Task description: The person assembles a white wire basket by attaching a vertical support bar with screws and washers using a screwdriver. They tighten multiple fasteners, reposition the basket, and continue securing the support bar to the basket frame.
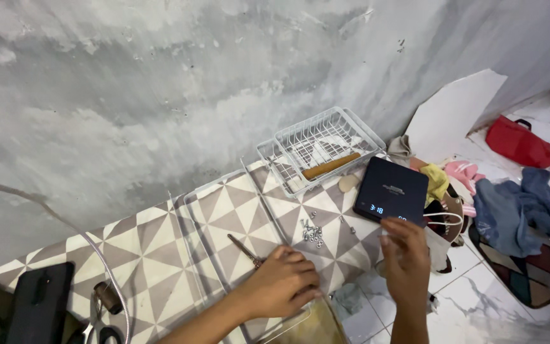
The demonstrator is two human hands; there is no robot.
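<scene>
My left hand (284,280) rests on the patterned board (154,248) with its fingers curled over the reddish end of a thin metal tool (243,247). The tool's tip points away to the upper left. A small heap of metal nuts and screws (312,232) lies just beyond that hand. My right hand (407,258) hovers off the board's right end, just below a black digital scale (391,190) with a lit display. Its fingers are close together and blurred, and something small and pale shows at the fingertips.
Two white wire baskets (318,148) holding a wooden stick (331,165) stand at the board's far end by the grey wall. A white wire frame (193,220) lies flat on the board. A black case (39,299) sits at the left. Clothes (520,204) and a red bag (520,143) lie on the tiled floor.
</scene>
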